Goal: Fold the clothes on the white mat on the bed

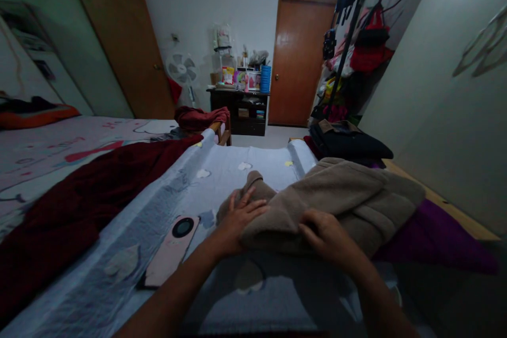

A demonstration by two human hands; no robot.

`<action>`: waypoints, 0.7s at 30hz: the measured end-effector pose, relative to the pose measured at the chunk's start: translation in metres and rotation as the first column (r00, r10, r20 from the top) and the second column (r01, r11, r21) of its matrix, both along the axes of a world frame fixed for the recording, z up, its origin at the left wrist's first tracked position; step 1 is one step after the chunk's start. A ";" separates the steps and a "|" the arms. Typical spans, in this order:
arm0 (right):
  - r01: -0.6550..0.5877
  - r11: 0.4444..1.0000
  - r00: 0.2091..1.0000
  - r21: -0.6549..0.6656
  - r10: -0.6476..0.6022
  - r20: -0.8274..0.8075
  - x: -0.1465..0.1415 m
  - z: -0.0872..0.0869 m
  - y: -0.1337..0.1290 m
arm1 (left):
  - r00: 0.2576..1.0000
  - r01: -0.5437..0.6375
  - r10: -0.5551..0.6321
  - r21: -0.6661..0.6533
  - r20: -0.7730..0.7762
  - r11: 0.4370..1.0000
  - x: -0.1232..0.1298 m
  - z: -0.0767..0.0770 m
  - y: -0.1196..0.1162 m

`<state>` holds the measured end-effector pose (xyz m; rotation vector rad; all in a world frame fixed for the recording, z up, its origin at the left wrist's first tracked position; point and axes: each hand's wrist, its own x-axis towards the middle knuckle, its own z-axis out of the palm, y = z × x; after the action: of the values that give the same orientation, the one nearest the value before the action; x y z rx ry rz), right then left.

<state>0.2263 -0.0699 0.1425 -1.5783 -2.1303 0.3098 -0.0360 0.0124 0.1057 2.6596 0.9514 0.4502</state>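
Note:
A brown, thick cloth garment [336, 190] lies bunched and partly folded across the light blue bedsheet [222, 161]; its exact kind is unclear. My left hand [240, 216] rests on the garment's left part with fingers spread. At its near edge, my right hand [327, 229] has its fingers curled in and pinches the cloth. Left of my left forearm lies a pink phone [172, 253] with a round black camera ring, back side up. A purple cloth [439, 237] shows from under the garment's right end.
Dark folded clothes [348, 140] are stacked beyond the garment at the right. A dark red cloth [99, 195] stretches along the left, beside a patterned bed [79, 137]. Farther off stand a white fan [182, 69], a dark cabinet [237, 111] and a wooden door [297, 58].

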 end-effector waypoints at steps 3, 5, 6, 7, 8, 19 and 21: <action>0.304 0.929 0.940 0.209 -0.328 0.090 0.030 -0.001 0.014 | 0.993 0.099 -0.091 -0.102 0.081 0.990 0.010 0.008 -0.008; 0.457 0.838 0.837 0.297 -0.518 0.174 0.051 -0.002 0.023 | 0.981 0.172 -0.151 -0.186 0.120 0.967 0.010 0.017 -0.015; 0.526 0.796 0.779 0.299 -0.592 0.205 0.061 -0.003 0.027 | 0.975 0.205 -0.177 -0.231 0.133 0.951 0.008 0.022 -0.019; 0.591 0.755 0.724 0.285 -0.652 0.227 0.070 -0.005 0.031 | 0.970 0.231 -0.198 -0.280 0.141 0.932 0.007 0.027 -0.022; 0.646 0.717 0.676 0.262 -0.697 0.239 0.078 -0.006 0.033 | 0.967 0.249 -0.213 -0.329 0.142 0.911 0.005 0.030 -0.025; 0.715 0.697 0.669 0.052 -0.704 0.238 0.101 -0.004 0.037 | 0.924 0.158 0.088 -0.582 0.373 0.798 0.033 0.041 0.061; 0.660 0.746 0.719 0.088 -0.661 0.213 0.099 0.004 0.030 | 0.952 0.080 0.096 -0.537 0.292 0.840 0.050 0.039 0.082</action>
<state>0.3256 -0.0395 0.1465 -2.3368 -1.5414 -0.1352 0.0141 0.0946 0.1448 1.9986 0.8378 0.4907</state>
